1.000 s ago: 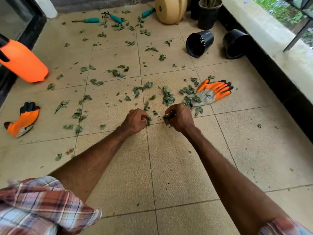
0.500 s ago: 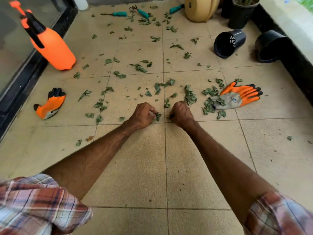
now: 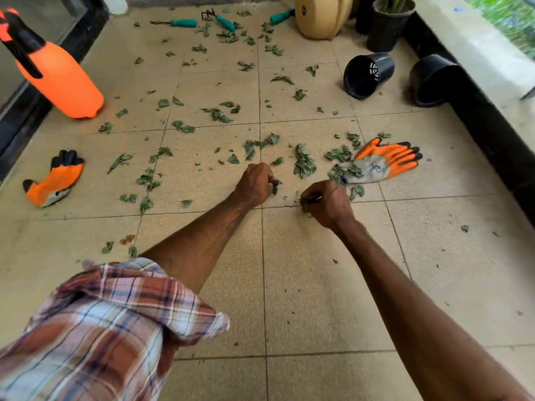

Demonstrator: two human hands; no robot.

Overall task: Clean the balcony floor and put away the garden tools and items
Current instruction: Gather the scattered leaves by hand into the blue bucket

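Note:
Green leaves (image 3: pixel 304 163) lie scattered over the beige tiled floor (image 3: pixel 318 285). My left hand (image 3: pixel 256 182) is curled low over the floor and grips a small bunch of leaves at its fingertips. My right hand (image 3: pixel 328 202) is just right of it, fingers curled round more leaves. An orange and grey glove (image 3: pixel 382 163) lies right of my hands with leaves on its cuff. A second orange glove (image 3: pixel 55 180) lies at the far left. Teal-handled garden tools (image 3: pixel 185 23) lie at the back of the floor.
An orange spray bottle (image 3: pixel 63 82) leans at the back left by a dark door frame. Two black pots (image 3: pixel 367 75) lie on their sides at the right, near a dark wall base (image 3: pixel 492 134). A tan pot (image 3: pixel 324 15) and a potted plant (image 3: pixel 388 21) stand at the back.
My hands have drawn apart: the left moved a little forward, the right moved to the right and nearer. Both still hold leaves. The camera view shifted slightly.

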